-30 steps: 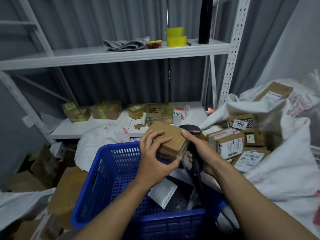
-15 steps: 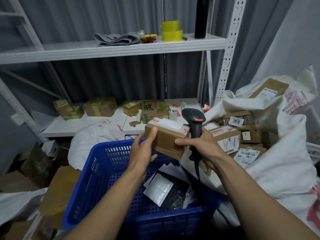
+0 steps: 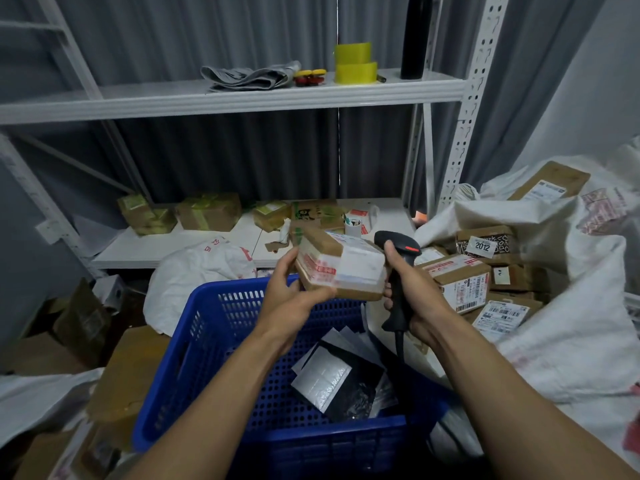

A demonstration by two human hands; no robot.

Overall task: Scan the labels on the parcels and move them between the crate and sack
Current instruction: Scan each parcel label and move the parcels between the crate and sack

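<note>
Left hand (image 3: 294,299) is gripping the taped parcel (image 3: 341,268) over the blue crate (image 3: 214,341), tilting its label upward, probably for scanning. Right hand (image 3: 415,296) is clasping the scanner (image 3: 398,258) just beside the parcel's end, near the open sack (image 3: 554,358).

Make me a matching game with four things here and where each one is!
Things:
1. barcode scanner
2. cardboard parcel
3. yellow tape rolls
4. black mailer bag

Places:
a. on the top shelf
b. held by the left hand
c. inside the blue crate
d. gripped by the right hand

Pairs: 1-d, 2-b, 3-a, 4-c
</note>
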